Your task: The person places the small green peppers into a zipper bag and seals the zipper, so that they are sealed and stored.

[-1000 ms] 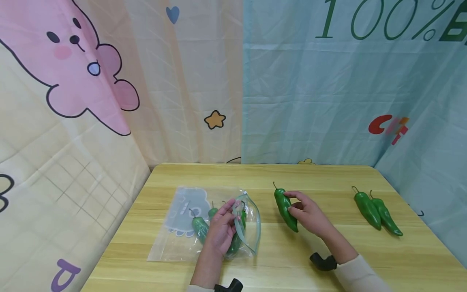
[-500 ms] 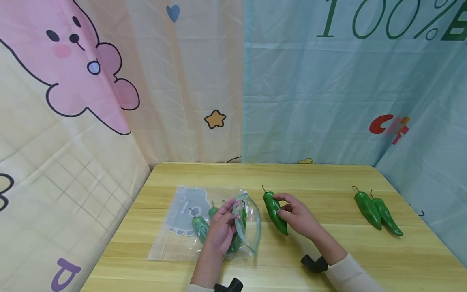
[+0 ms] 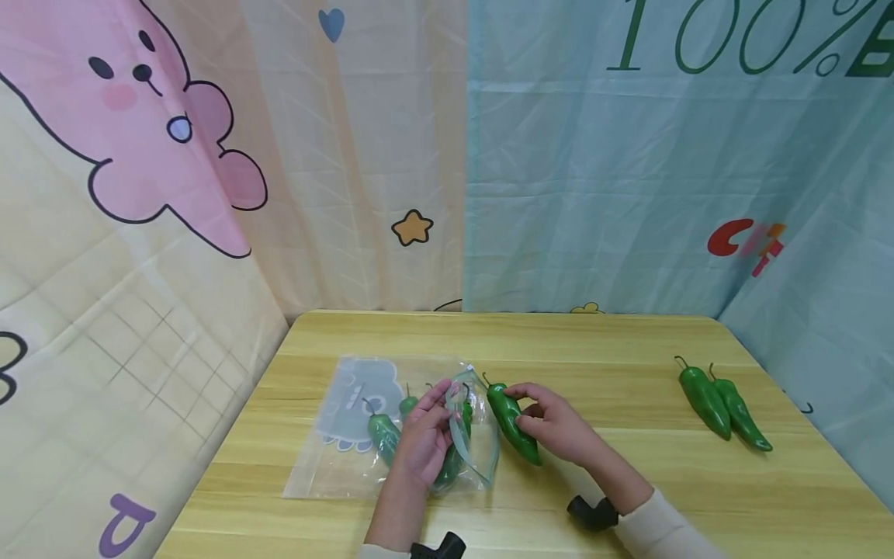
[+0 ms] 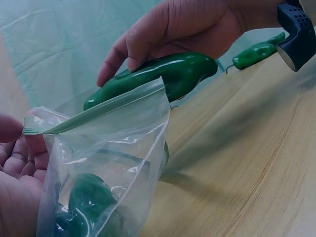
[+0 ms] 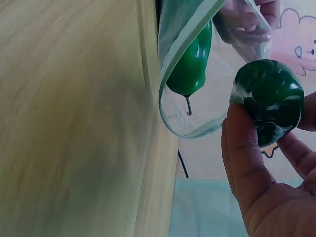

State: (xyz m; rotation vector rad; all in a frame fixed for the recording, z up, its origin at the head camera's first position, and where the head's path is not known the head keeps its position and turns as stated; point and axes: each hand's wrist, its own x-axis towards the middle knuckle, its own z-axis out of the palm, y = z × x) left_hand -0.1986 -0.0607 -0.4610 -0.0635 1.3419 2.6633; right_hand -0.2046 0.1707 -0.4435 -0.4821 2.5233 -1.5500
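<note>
My right hand (image 3: 555,431) pinches a green chili pepper (image 3: 511,423) between fingers and thumb, right at the mouth of a clear zip bag (image 3: 307,477). In the left wrist view the held pepper (image 4: 153,74) overlaps the bag's green zip edge (image 4: 94,113). My left hand (image 3: 421,446) pinches the upper edge of that mouth and keeps it spread. Several green peppers (image 3: 382,436) lie inside the bag, partly covered by the left hand. One bagged pepper (image 5: 190,69) shows its stem toward the opening in the right wrist view.
Two more green peppers, a fuller one (image 3: 701,404) and a slimmer one (image 3: 742,418), lie side by side at the right of the wooden table (image 3: 594,341). Printed curtains (image 3: 594,194) hang behind it. A dark wrist mount (image 3: 592,512) sits on the right wrist.
My right hand has carried its pepper leftward across the table to the bag's mouth. The left hand and the bag have stayed in place.
</note>
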